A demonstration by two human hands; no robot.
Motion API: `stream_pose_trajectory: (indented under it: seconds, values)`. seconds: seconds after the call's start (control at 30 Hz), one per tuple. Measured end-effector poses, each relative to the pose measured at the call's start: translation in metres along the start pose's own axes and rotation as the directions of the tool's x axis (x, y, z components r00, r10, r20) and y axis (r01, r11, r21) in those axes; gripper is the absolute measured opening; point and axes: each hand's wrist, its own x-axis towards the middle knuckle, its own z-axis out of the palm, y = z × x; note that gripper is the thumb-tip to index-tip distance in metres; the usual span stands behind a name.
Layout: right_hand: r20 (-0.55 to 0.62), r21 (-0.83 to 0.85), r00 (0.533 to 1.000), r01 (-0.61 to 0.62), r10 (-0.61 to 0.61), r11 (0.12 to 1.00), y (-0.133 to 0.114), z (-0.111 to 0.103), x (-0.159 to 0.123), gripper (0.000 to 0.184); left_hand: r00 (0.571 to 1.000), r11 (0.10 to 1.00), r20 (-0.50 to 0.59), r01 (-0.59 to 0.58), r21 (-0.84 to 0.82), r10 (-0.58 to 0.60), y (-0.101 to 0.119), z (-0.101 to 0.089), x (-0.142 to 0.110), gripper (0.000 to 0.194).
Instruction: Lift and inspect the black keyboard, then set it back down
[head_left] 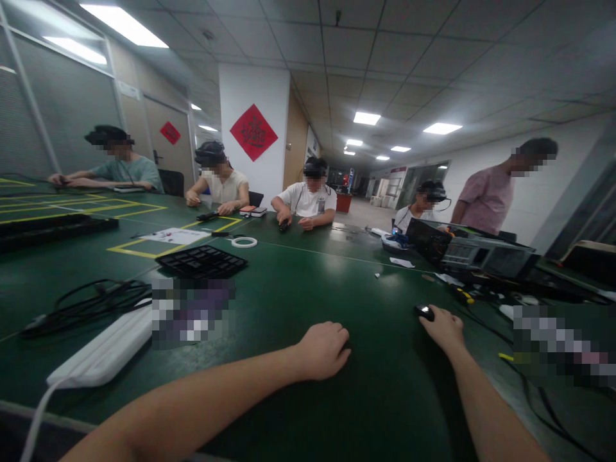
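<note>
My left hand (pixel 323 351) rests on the green table (pixel 308 282), its fingers loosely curled in. Nothing shows between them, though the palm is out of sight. Farther right, my right hand (pixel 445 328) is closed around a small glossy black object (pixel 425 312), rounded like a computer mouse; its front end pokes out past the fingers. Most of that object lies hidden under the hand.
Left of me are a white power strip (pixel 103 350), black cables (pixel 96 298) and a black gridded tray (pixel 202 261). A white ring (pixel 244 242) lies beyond. At right stands an opened computer case (pixel 486 253) among loose parts. Several people sit opposite; one person stands.
</note>
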Motion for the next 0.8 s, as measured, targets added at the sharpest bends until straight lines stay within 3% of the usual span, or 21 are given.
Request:
stream_pose_trajectory:
  seconds: [0.07, 0.27, 0.37, 0.43, 0.53, 0.63, 0.73, 0.8]
  values:
    - [0.002, -0.028, 0.999, 0.051, -0.051, 0.998, 0.000, 0.003, 0.002, 0.050, 1.000, 1.000, -0.010, -0.007, 0.016, 0.007, 0.000, 0.000, 0.000, 0.027]
    - [-0.005, -0.027, 0.998, 0.056, -0.056, 0.998, 0.001, 0.007, 0.005, 0.050, 1.000, 1.000, -0.029, 0.007, 0.026, -0.006, 0.003, -0.001, -0.002, 0.026]
    - [-0.006, 0.007, 0.999, 0.044, -0.043, 0.999, 0.005, 0.011, 0.007, 0.050, 0.991, 0.996, -0.135, 0.036, 0.079, -0.025, -0.008, -0.012, 0.001, 0.026]
    - [-0.008, 0.022, 0.998, 0.055, -0.054, 0.998, 0.008, 0.014, 0.010, 0.051, 0.964, 0.980, -0.244, 0.145, 0.138, -0.108, -0.030, -0.027, 0.005, 0.026]
    - [-0.004, 0.031, 0.997, 0.072, -0.072, 0.997, 0.010, 0.017, 0.013, 0.052, 0.860, 0.887, -0.385, 0.425, 0.180, -0.334, -0.086, -0.061, 0.005, 0.025]
    - [0.002, 0.044, 0.998, 0.070, -0.070, 0.997, 0.008, 0.015, 0.012, 0.052, 0.684, 0.724, -0.449, 0.681, 0.109, -0.575, -0.152, -0.103, -0.013, 0.022]
    - [-0.004, 0.059, 0.999, 0.046, -0.045, 0.997, 0.004, 0.010, 0.008, 0.051, 0.580, 0.634, -0.454, 0.772, 0.041, -0.676, -0.207, -0.139, -0.046, 0.020]
    - [-0.008, 0.069, 1.000, 0.022, -0.021, 0.997, 0.002, 0.009, 0.005, 0.051, 0.531, 0.600, -0.451, 0.800, -0.012, -0.718, -0.232, -0.154, -0.070, 0.021]
